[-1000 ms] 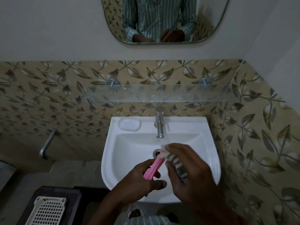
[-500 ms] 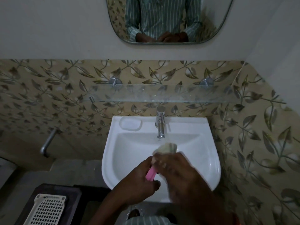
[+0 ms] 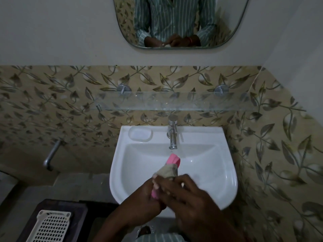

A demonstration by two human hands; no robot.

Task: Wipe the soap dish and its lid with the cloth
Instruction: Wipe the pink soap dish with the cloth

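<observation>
Head view puts your two hands low over the front of the white basin [image 3: 227, 180], and much of what you hold is buried between them. Your left hand [image 3: 145, 198] is curled shut around the lower end of a pink piece [image 3: 172, 159] of the soap dish; whether it is the dish or the lid, you cannot tell from here, since only the top end rises clear above the cloth and a sliver shows between your fingers [image 3: 154, 195]. Your right hand [image 3: 188, 201] lies over the left, its fingers bent and pinching the cloth [image 3: 167, 171], a drab bundle wrapped around the middle of the pink piece. The right hand is blurred, so the exact grip is hard to read. The pink piece stands tilted, top end leaning toward the tap [image 3: 172, 135], apart from it, above the bowl.

Your forearms are cut off by the bottom edge. The light is dim and detail in the hands is muddy. A moulded soap recess [image 3: 140, 134] sits at the basin's back left corner. Above the tap runs a glass shelf [image 3: 174, 102], hard to make out against the leaf tiles. The mirror [image 3: 232, 28], cropped at the top, shows a striped shirt and your joined hands. A white grid tray [image 3: 50, 226] at lower left is cut by the frame.
</observation>
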